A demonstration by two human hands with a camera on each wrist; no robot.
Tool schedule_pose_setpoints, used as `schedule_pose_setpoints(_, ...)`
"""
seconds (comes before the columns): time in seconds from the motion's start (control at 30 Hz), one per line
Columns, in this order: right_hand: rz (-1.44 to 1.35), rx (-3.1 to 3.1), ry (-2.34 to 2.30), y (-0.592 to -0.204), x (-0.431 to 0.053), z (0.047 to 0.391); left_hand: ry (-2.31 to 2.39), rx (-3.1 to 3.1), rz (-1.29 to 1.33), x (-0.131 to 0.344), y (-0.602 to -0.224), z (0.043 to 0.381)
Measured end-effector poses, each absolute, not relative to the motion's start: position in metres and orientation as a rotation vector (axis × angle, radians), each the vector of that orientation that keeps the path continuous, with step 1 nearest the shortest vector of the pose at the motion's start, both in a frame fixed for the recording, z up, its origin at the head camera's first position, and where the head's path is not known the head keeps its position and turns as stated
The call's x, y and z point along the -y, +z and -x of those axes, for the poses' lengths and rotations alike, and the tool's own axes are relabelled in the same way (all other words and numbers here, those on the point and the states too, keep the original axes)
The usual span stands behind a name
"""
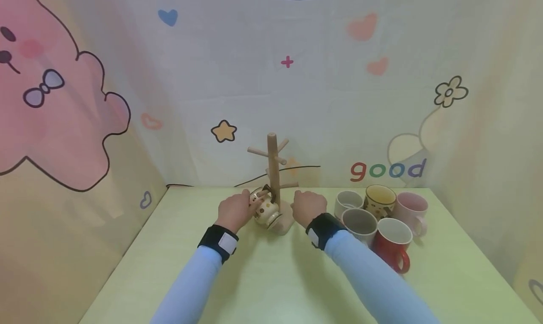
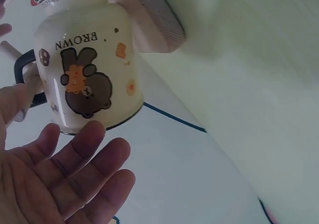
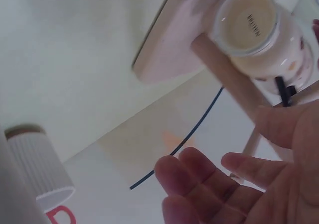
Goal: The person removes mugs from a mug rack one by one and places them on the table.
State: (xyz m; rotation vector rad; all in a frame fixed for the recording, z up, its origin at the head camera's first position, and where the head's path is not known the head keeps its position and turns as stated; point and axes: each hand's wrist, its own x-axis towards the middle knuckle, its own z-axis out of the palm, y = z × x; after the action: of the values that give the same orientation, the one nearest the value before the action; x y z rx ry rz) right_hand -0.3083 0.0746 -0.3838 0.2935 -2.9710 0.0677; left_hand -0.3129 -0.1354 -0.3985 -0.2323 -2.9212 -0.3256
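Observation:
A cream mug (image 1: 267,214) with a bear print and black handle (image 2: 22,74) is tilted against the left side of a wooden mug tree (image 1: 273,168). Its handle is up by a peg close to the post, and its mouth faces the front. My left hand (image 1: 234,212) is at the mug's left side. In the left wrist view its fingers (image 2: 94,159) are spread and relaxed, with the tips right at the mug's base and the thumb near the handle. To the right of the post, my right hand (image 1: 309,207) holds nothing, its fingers (image 3: 199,179) loosely bent.
Several mugs stand close together on the right of the table, among them a red mug (image 1: 392,241), a pink mug (image 1: 411,211) and a yellow mug (image 1: 380,199). More pegs (image 1: 259,151) stick out from the upper post. A printed cloth (image 1: 203,69) hangs behind the table.

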Motion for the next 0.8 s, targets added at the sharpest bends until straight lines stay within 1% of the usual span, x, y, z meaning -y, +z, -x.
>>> schedule_pose_setpoints(0.23,-0.311,3.015,0.177,-0.395,-0.069,0.269,-0.499,2.888,0.140,0.150,-0.413,0.309)
schedule_pose_setpoints(0.37,-0.314,3.032,0.247,-0.410,-0.072,0.245,-0.606,2.923,0.081,0.153,-0.423,0.304)
schedule_pose_setpoints(0.6,-0.299,3.116,0.308,-0.441,-0.088,0.211,-0.767,2.944,0.026,0.152,-0.437,0.297)
schedule_pose_setpoints(0.8,-0.308,3.158,0.337,-0.453,-0.104,0.189,-0.948,2.930,0.024,0.149,-0.445,0.298)
